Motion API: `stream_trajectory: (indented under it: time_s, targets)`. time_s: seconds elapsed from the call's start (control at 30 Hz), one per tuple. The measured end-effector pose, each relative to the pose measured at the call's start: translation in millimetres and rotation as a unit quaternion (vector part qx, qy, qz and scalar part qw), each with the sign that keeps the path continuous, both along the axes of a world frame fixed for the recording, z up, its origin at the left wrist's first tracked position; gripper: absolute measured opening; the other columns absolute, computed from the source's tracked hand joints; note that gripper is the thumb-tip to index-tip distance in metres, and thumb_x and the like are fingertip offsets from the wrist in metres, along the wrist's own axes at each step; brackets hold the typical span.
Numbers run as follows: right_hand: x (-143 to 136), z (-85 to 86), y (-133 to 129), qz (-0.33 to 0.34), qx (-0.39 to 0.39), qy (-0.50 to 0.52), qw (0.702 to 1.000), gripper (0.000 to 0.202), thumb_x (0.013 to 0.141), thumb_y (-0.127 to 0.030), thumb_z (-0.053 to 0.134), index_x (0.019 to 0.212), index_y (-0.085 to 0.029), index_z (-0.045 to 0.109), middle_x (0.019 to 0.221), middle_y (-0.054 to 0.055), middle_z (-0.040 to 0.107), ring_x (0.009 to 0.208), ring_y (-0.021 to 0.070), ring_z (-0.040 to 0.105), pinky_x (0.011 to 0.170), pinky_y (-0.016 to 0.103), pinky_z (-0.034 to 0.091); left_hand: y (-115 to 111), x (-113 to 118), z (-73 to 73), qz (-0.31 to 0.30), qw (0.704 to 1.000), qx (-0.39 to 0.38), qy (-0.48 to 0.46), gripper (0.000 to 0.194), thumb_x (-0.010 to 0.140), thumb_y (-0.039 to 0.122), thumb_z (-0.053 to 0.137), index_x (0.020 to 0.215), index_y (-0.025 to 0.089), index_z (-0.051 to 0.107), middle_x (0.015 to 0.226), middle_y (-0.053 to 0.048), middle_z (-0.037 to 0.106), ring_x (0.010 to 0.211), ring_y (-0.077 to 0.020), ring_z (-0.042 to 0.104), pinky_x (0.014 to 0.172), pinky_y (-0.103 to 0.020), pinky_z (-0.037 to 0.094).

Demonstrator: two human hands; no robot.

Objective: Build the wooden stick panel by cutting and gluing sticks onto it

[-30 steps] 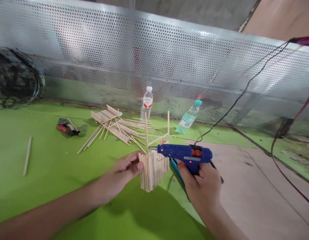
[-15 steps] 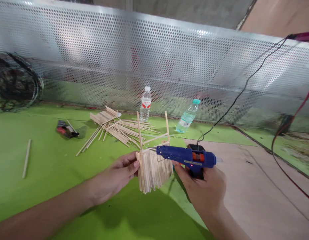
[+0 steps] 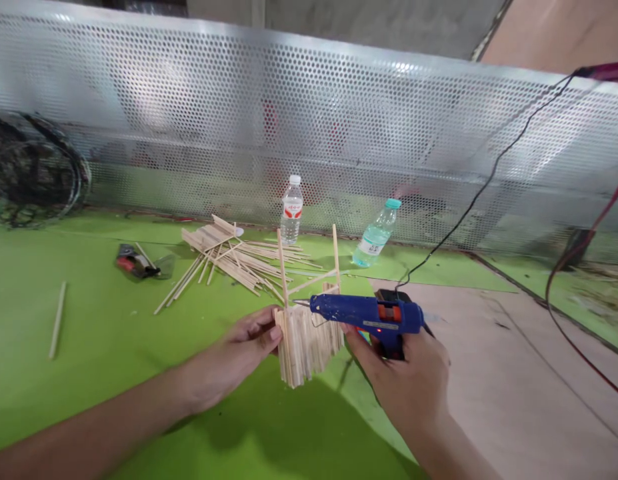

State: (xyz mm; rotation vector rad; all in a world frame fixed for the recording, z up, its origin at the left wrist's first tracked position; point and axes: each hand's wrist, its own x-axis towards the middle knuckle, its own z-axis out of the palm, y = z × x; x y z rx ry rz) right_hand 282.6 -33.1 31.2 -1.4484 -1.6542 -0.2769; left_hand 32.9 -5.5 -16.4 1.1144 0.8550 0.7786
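My left hand (image 3: 251,340) pinches the left edge of a small structure of pale wooden sticks (image 3: 303,347), with two upright sticks and thin crosspieces at its top. A blue glue gun (image 3: 363,313) is in my right hand (image 3: 413,373), fingers wrapped round its handle. Its metal nozzle points left, close to the base of the left upright stick, and a small red light glows on its body. Whether the tip touches the wood I cannot tell. Behind the structure lies a pile of loose sticks (image 3: 243,260).
A clear bottle (image 3: 291,213) and a green-capped bottle (image 3: 376,237) stand behind. Pliers (image 3: 133,261) and a single stick (image 3: 57,320) lie left. Coiled wire (image 3: 33,170) sits far left against the perforated metal panel (image 3: 213,107). A black cable (image 3: 481,193) hangs right.
The glue gun has shifted slightly left and its nozzle sits a little lower against the structure. The structure's left side has moved slightly right with my left hand.
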Motion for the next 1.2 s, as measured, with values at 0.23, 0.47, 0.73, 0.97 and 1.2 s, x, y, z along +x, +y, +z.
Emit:
stream_trajectory:
  time_s: [0.23, 0.47, 0.73, 0.97, 1.2]
  targets:
    - [-1, -0.2, 1, -0.003, 0.005, -0.002, 1.000, 0.028, 0.084, -0.044, 0.071, 0.068, -0.021, 0.068, 0.051, 0.000, 0.063, 0.043, 0.0162, 0.058, 0.045, 0.026, 0.042, -1, -1, 2.9, -0.018, 0.998, 0.043, 0.035, 0.028, 0.099, 0.035, 0.062, 0.127, 0.036, 0.069, 0.131, -0.005, 0.071, 0.123, -0.0248, 0.067, 0.115, -0.055, 0.050]
    - [-1, 1.7, -1, 0.011, -0.001, -0.019, 1.000, 0.027, 0.086, -0.043, 0.070, 0.069, -0.022, 0.071, 0.051, -0.001, 0.066, 0.045, 0.0179, 0.064, 0.045, 0.024, 0.044, -2, -1, 10.9, -0.043, 0.994, 0.089, 0.043, 0.039, 0.097, 0.053, 0.060, 0.130, 0.034, 0.067, 0.130, -0.008, 0.071, 0.126, -0.0269, 0.065, 0.114, -0.058, 0.048]
    - [1, 2.9, -2, 0.015, -0.024, 0.003, 1.000, 0.027, 0.084, -0.041, 0.069, 0.064, -0.023, 0.069, 0.050, -0.002, 0.064, 0.043, 0.0157, 0.060, 0.044, 0.024, 0.043, -8, -2, 18.2, -0.026, 0.982, 0.138, 0.130, 0.041, 0.101, 0.059, 0.047, 0.123, 0.031, 0.065, 0.114, -0.007, 0.072, 0.112, -0.0264, 0.066, 0.103, -0.052, 0.052]
    - [1, 4.7, 1, -0.010, -0.047, 0.053, 0.997, 0.023, 0.076, -0.039, 0.068, 0.061, -0.022, 0.065, 0.043, -0.004, 0.055, 0.039, 0.0143, 0.051, 0.042, 0.025, 0.039, -13, 0, 24.1, 0.037, 0.936, 0.250, 0.246, 0.041, 0.104, 0.058, 0.037, 0.097, 0.025, 0.060, 0.084, -0.002, 0.062, 0.080, -0.0192, 0.060, 0.073, -0.034, 0.048]
    - [0, 8.5, 4, -0.021, -0.080, 0.106, 0.991, 0.026, 0.072, -0.039, 0.065, 0.053, -0.024, 0.057, 0.042, -0.003, 0.054, 0.041, 0.0150, 0.052, 0.044, 0.026, 0.041, -7, 3, 27.0, 0.090, 0.859, 0.427, 0.269, 0.035, 0.109, 0.039, 0.033, 0.091, 0.021, 0.057, 0.085, -0.003, 0.059, 0.081, -0.0187, 0.054, 0.078, -0.035, 0.044]
